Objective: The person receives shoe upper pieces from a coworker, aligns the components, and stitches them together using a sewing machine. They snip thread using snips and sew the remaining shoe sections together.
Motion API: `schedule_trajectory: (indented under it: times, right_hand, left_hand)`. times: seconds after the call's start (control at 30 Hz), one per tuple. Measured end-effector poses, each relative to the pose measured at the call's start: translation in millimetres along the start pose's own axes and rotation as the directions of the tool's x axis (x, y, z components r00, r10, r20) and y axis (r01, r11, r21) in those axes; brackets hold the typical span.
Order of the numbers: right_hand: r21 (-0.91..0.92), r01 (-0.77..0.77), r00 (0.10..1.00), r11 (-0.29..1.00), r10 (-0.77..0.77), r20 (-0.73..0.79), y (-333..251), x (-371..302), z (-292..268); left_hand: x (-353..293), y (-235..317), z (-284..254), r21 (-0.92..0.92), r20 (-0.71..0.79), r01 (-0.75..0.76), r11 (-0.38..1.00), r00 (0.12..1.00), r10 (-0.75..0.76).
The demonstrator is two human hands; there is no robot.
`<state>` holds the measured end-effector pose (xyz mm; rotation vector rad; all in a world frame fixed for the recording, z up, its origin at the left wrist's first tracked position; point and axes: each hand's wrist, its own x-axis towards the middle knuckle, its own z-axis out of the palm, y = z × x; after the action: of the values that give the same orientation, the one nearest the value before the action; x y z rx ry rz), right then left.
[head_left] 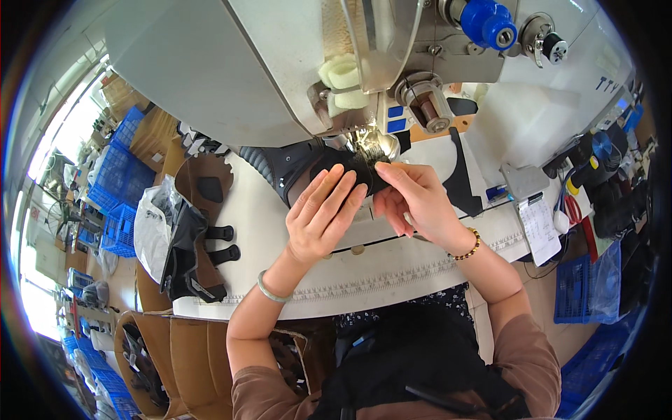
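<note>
A black piece (285, 166) with a ribbed edge and a brown patch lies under the lit needle area of a large grey-white sewing machine (203, 63). My left hand (318, 218) rests on it, fingers stretched out and held side by side, pressing near the needle. To the right, my right hand (418, 199) pinches the edge of the same piece between thumb and forefinger, its other fingers curled beneath. What kind of article the piece is cannot be made out. My fingers and the machine head hide part of it.
Brown-and-black cut pieces (196, 255) with straps lie at the table's left end. A ruler strip (392, 278) runs along the front edge. Rightward are a black strip (462, 175), a clipped paper (540, 227) and red-handled scissors (572, 208). A cardboard box (192, 357) stands lower left.
</note>
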<state>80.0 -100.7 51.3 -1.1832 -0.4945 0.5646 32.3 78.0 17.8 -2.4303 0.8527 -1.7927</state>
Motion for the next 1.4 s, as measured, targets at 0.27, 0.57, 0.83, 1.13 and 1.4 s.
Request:
schedule_trajectory:
  times: [0.27,0.57,0.83,1.13,1.4]
  right_hand:
    - [-0.296,0.034,0.998,0.955,-0.046,-0.034,-10,4,-8]
    - [-0.828,0.523,0.585,0.204,-0.792,0.175,10,-1,-29]
    - [-0.694,0.72,0.499,0.004,-0.697,0.514,4,13,-31]
    - [-0.719,0.684,0.574,0.128,-0.702,0.421,4,17,-33]
    - [-0.785,0.616,0.595,0.059,-0.688,0.415,-2,11,-25]
  left_hand:
    - [8,-3,-8,-0.044,0.034,-0.022,0.999,0.999,0.023]
    - [8,-12,-8,-0.044,0.026,-0.073,0.996,0.997,0.074]
    - [5,-14,-6,-0.037,-0.001,-0.059,0.998,0.998,0.059]
    - [11,-12,3,-0.065,-0.019,0.052,0.997,0.998,-0.053]
    - [17,-2,-8,-0.199,0.048,0.165,0.966,0.986,-0.159]
